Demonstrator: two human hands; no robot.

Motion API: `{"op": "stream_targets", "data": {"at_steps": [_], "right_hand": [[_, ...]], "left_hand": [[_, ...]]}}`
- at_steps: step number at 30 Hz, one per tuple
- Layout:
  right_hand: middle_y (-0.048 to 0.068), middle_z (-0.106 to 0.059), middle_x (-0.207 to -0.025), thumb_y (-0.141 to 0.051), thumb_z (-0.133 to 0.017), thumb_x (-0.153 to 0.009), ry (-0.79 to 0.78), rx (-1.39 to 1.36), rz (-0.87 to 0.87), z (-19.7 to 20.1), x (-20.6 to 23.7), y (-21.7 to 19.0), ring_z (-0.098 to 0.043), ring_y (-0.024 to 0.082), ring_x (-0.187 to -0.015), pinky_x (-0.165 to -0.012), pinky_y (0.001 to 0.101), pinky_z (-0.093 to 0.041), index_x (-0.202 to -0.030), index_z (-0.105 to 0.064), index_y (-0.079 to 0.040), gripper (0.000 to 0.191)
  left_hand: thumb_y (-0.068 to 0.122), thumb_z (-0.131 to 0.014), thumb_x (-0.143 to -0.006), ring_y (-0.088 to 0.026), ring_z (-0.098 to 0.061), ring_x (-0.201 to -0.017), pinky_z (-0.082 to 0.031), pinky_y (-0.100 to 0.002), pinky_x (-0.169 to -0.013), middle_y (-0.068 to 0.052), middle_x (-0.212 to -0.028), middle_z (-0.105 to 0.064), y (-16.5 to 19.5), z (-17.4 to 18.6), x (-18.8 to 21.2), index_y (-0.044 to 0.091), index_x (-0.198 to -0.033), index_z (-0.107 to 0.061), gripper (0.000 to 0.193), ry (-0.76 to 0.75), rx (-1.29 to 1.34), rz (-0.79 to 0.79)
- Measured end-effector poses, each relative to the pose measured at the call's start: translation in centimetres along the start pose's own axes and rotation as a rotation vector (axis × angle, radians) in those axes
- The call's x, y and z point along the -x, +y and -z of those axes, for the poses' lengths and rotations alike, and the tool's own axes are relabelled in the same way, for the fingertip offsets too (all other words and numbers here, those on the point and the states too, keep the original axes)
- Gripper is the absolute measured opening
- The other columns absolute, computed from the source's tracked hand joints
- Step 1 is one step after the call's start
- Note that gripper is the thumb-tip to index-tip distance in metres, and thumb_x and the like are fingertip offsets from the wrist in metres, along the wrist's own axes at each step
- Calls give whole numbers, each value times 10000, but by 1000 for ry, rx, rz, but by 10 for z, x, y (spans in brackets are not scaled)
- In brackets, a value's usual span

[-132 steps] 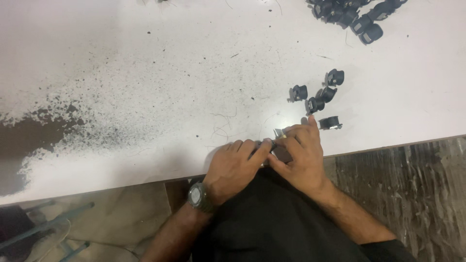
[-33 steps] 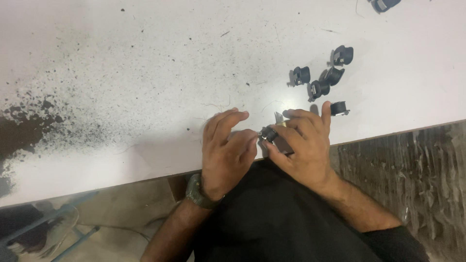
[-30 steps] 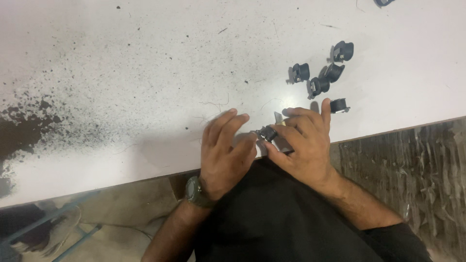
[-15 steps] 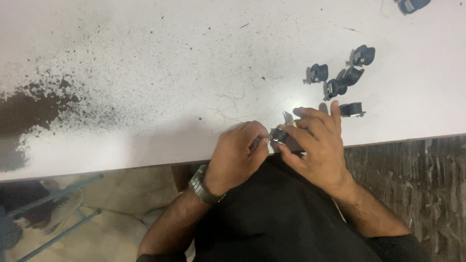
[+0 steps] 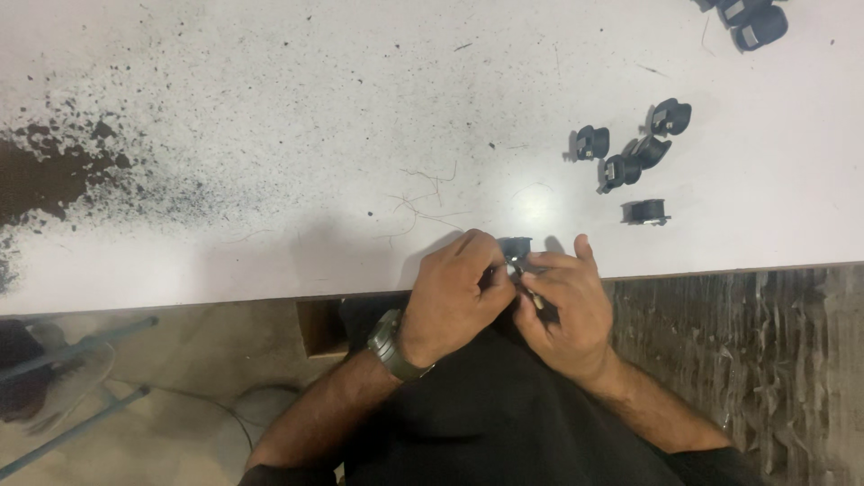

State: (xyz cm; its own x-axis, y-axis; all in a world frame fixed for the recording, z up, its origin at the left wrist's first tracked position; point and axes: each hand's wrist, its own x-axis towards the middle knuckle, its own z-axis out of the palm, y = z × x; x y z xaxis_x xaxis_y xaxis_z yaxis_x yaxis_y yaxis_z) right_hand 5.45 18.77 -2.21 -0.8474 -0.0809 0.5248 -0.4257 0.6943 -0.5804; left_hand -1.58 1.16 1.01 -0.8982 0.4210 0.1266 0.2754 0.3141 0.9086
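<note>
The step in hand appears to be the fitting or adjusting of one small dark plastic part (image 5: pixel 516 247) at the near edge of the white table (image 5: pixel 270 108), judged from both hands meeting over it. The left hand (image 5: pixel 453 297) is curled, its fingers drawn in and pressed toward the part from the left; a wristwatch (image 5: pixel 389 343) sits on that wrist. The right hand (image 5: pixel 562 310) is likewise closed in, thumb and forefinger pinching at a small pale metal piece (image 5: pixel 513 268) between the two hands, with a slim dark piece running under its fingers. Whether the left fingers actually grip the part or only steady it cannot be told; the contact is hidden. The next move would seem to call for fine fingertip pressure with the part held steady against the table edge. Four similar dark parts (image 5: pixel 630 157) lie loose on the table, apart from the hands, to the right and farther in; more sit at the far right corner (image 5: pixel 747 18). Dark powder (image 5: pixel 45 171) is scattered over the left of the tabletop.
</note>
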Motion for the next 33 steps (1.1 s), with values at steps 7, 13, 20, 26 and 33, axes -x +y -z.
{"op": "stream_targets", "data": {"at_steps": [7, 13, 20, 26, 33], "right_hand": [[105, -698, -945, 73, -767, -791, -54, -29, 29, 5, -4, 4, -708, 290, -1087, -1245, 582, -328, -1052, -645, -29, 306], [100, -706, -982, 73, -780, -795, -66, -35, 43, 7, -6, 6, -705, 287, -1111, -1243, 586, -345, -1086, -637, -40, 344], [105, -706, -984, 98, -774, -792, -48, 34, 22, 6, -5, 3, -707, 271, -1077, -1221, 576, -395, -1084, -654, -45, 346], [140, -672, -1177, 38, -783, -917, 53, 124, -45, 37, -24, 24, -667, 218, -1096, -1267, 586, -392, -1245, -607, 43, 372], [147, -659, -1355, -159, -774, -865, -489, 479, 441, 50, -95, 97, -510, 341, -1370, -1186, 624, -187, -994, -683, -125, 162]], "left_hand": [[53, -667, -856, -238, -624, -676, -508, -374, -591, -81, -809, -614, -2, 2, -1, 47, -872, -556, 112, -53, -17, 55], [50, -658, -854, -238, -633, -708, -511, -378, -609, -88, -821, -619, -4, 2, -1, 43, -877, -558, 102, -55, 3, 42], [56, -665, -866, -234, -633, -715, -511, -377, -614, -91, -831, -632, -3, 2, -5, 39, -894, -569, 102, -50, 27, 19], [62, -652, -872, -151, -678, -736, -558, -298, -609, -89, -1101, -717, 6, -4, -21, 45, -938, -604, 83, -51, 155, -48], [29, -654, -903, -237, -701, -1075, -568, -381, -922, -112, -1208, -702, -30, 57, -24, 86, -901, -609, 73, 177, -422, -288]]}}
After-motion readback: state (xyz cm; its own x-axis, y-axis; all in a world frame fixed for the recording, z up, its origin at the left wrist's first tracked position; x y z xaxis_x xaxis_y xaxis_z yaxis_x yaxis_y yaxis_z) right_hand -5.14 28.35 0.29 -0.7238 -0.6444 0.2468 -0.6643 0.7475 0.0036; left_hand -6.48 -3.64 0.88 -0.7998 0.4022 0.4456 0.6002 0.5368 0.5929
